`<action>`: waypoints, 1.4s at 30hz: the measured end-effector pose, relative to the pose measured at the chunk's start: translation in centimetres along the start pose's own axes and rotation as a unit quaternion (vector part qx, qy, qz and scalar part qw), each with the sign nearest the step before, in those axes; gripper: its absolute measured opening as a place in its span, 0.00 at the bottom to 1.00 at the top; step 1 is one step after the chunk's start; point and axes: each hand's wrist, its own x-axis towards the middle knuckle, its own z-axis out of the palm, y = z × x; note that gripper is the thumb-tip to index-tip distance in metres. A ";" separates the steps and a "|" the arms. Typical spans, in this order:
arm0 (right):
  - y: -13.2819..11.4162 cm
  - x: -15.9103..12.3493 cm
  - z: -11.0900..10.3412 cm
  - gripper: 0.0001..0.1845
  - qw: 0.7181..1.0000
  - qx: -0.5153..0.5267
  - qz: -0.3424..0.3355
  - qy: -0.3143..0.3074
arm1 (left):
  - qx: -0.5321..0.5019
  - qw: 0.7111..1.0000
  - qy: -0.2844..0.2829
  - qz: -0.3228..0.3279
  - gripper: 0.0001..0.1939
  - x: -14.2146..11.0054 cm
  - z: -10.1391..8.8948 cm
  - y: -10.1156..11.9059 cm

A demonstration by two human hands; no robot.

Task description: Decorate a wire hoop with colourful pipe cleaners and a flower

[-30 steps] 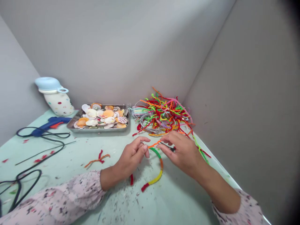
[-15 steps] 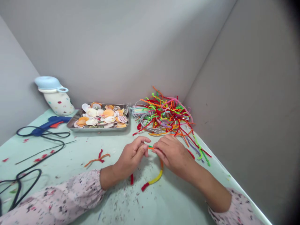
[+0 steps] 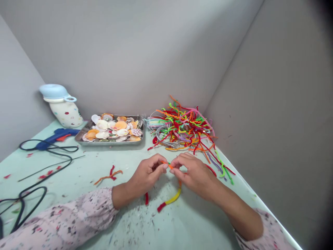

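My left hand (image 3: 147,175) and my right hand (image 3: 194,173) meet over the pale green table (image 3: 78,180), both pinched on the upper end of a curved hoop (image 3: 171,199) wrapped in red, yellow, orange and green pipe cleaner. An orange pipe cleaner end (image 3: 168,164) shows between my fingertips. The hoop's lower red end rests on the table below my hands. Both sleeves are pink with a speckled print.
A heap of coloured pipe cleaners (image 3: 184,130) lies at the back right corner. A metal tray of seashells (image 3: 113,132), a spotted white jug (image 3: 63,106) and a blue glue gun (image 3: 53,138) with black cable (image 3: 39,166) sit to the left. Twisted scraps (image 3: 109,176) lie nearby.
My right hand has moved left from the pile's edge to meet the left hand, covering the hoop's green part. The fingertips have closed together on the orange end.
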 end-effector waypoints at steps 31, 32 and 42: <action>0.3 0.6 1.3 0.08 0.950 0.255 0.181 0.003 | -0.193 0.978 -0.023 -0.071 0.14 0.2 0.5 0.7; 0.3 0.6 1.5 0.08 0.950 0.254 0.181 0.011 | -0.209 0.974 -0.026 -0.082 0.15 0.3 0.6 0.8; 0.1 0.1 1.8 0.07 0.993 0.081 0.064 0.058 | -0.227 0.964 -0.033 -0.136 0.10 0.6 0.7 1.1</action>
